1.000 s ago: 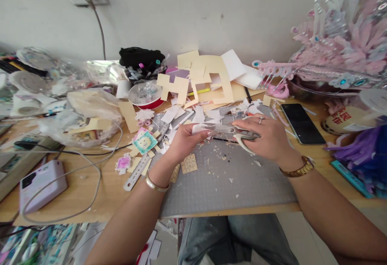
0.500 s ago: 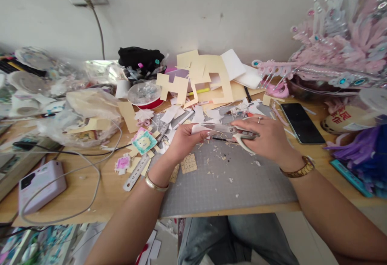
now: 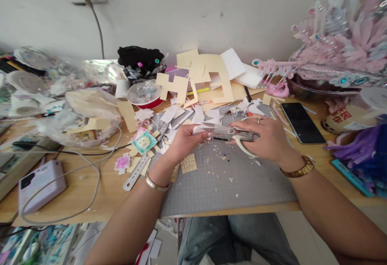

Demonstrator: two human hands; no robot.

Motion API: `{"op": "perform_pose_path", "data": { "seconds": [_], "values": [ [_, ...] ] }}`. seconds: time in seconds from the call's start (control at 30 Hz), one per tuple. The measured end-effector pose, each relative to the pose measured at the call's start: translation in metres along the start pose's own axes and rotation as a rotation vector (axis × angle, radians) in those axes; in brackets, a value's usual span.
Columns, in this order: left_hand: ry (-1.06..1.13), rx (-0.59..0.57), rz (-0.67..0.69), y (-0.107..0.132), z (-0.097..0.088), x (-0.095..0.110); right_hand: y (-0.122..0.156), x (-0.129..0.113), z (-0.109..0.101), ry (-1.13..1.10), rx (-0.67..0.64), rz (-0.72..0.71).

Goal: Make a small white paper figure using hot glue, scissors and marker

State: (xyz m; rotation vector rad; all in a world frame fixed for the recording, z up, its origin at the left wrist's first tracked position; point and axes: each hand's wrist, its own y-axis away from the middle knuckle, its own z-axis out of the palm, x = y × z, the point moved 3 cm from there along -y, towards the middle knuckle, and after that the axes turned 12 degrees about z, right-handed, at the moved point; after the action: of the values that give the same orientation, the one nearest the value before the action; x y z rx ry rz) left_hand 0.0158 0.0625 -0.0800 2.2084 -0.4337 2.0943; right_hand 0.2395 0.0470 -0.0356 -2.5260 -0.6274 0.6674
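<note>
My left hand pinches a small white piece of paper between thumb and fingers. Around the handles of a pair of scissors my right hand is closed, the blades pointing left and lying against the paper near my left thumb. Part of the paper is hidden by the blades and fingers. Both hands hover over a grey cutting mat strewn with tiny scraps. A stone-patterned square lies on the mat by my left wrist.
A metal ruler and a teal-edged drawn card lie left. Cream card offcuts pile up behind. On the right are a phone, a drink cup and pink tiaras. A grey cable loops around a lilac device.
The scissors' blades and handles have shifted slightly, the handles sitting a little nearer together. My left hand keeps the paper in almost the same place.
</note>
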Motion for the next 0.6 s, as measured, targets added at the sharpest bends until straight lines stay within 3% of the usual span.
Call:
{"op": "perform_pose_path", "data": {
  "seconds": [0.6],
  "values": [
    [-0.016, -0.043, -0.016, 0.0, 0.0016, 0.0023, 0.0009, 0.0004, 0.0022, 0.027, -0.018, 0.006]
  ]
}}
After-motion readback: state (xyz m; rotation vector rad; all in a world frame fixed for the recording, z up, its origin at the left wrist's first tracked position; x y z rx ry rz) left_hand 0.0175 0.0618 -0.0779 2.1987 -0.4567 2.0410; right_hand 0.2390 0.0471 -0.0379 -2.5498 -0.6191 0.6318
